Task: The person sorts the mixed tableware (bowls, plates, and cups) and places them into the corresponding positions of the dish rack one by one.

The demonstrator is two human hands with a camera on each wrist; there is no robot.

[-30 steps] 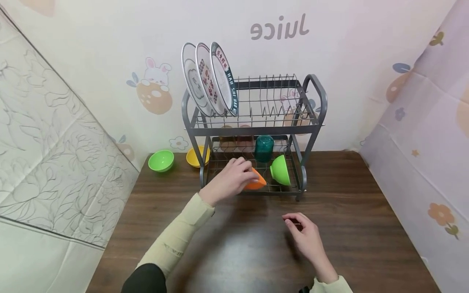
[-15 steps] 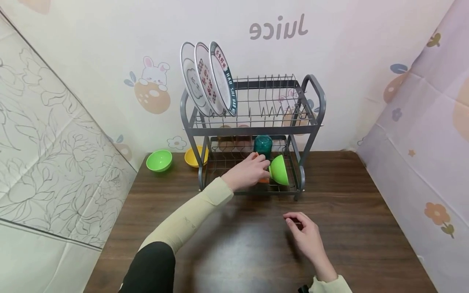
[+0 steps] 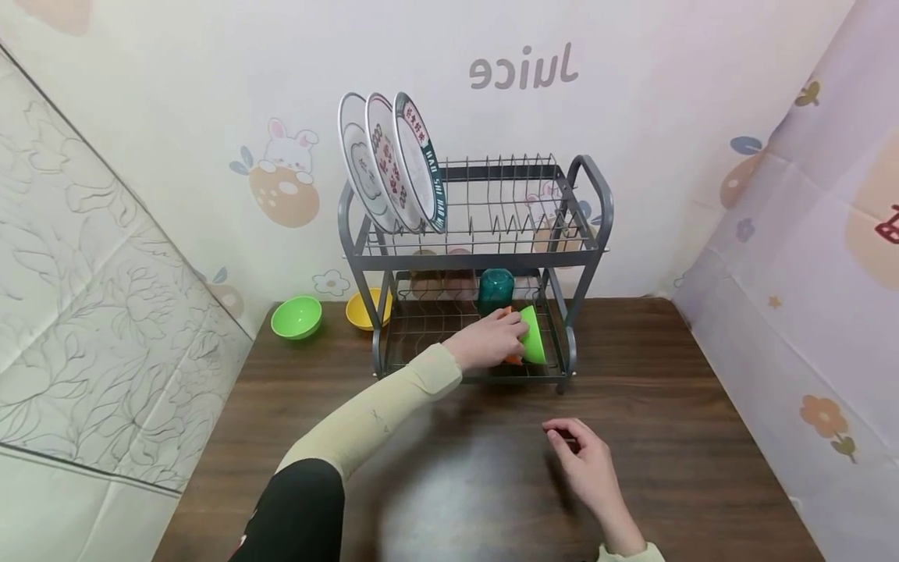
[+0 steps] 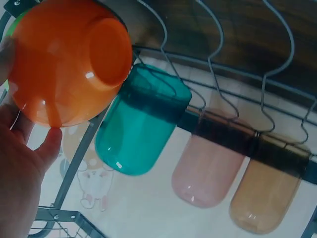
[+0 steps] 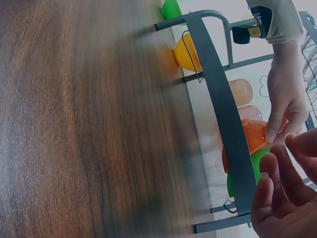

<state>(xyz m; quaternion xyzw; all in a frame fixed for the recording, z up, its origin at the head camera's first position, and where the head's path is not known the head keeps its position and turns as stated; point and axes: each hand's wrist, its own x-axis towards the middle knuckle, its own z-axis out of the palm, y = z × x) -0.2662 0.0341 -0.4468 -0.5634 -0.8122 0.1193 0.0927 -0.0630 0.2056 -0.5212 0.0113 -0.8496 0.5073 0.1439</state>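
Observation:
My left hand [image 3: 487, 342] reaches into the lower tier of the dish rack and grips an orange bowl [image 4: 54, 64] by its rim. In the left wrist view the bowl stands on its side, its foot facing the camera. Right against it is a green bowl [image 3: 534, 337], also tipped on its side; the left hand partly covers both in the head view. Behind them a teal glass [image 4: 141, 131] stands upside down. My right hand [image 3: 588, 471] stays low in front of the rack, its fingers loosely curled and holding nothing.
The two-tier rack [image 3: 485, 260] carries three plates [image 3: 403, 168] upright at its upper left. Pink [image 4: 210, 168] and amber [image 4: 267, 196] glasses sit at the lower back. On the wooden table [image 3: 660, 437], another green bowl [image 3: 296, 318] and a yellow bowl [image 3: 361, 311] lie left of the rack.
My left hand has moved right along the lower tier with the orange bowl, bringing it up against the green bowl. The right hand has stayed in place. The head view has shifted slightly.

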